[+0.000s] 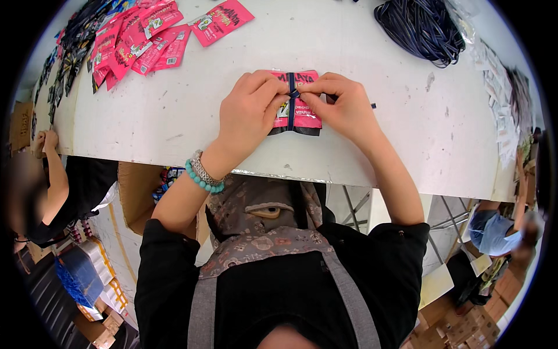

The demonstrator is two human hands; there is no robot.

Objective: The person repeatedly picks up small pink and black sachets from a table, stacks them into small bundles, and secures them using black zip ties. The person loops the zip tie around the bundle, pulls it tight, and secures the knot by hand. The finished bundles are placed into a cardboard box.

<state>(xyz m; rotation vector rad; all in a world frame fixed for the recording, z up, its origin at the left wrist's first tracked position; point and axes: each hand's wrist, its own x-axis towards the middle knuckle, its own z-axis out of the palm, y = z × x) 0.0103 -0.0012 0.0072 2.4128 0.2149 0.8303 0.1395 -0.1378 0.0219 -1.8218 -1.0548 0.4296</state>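
Note:
A small stack of pink printed sachets lies on the white table before me, with a black packet edge showing beneath. A dark navy ribbon runs lengthwise over the stack and crosses itself near the middle. My left hand pinches the ribbon at this crossing from the left, thumb against forefinger. From the right, my right hand pinches the same crossing. One ribbon end sticks out to the right, past my right hand. My fingers hide part of the sachets and most of the knot.
Loose pink sachets are heaped at the table's back left, beside dark packets. One pink sachet lies apart. A bundle of navy ribbons rests at back right. People work at both sides. A cardboard box stands below the edge.

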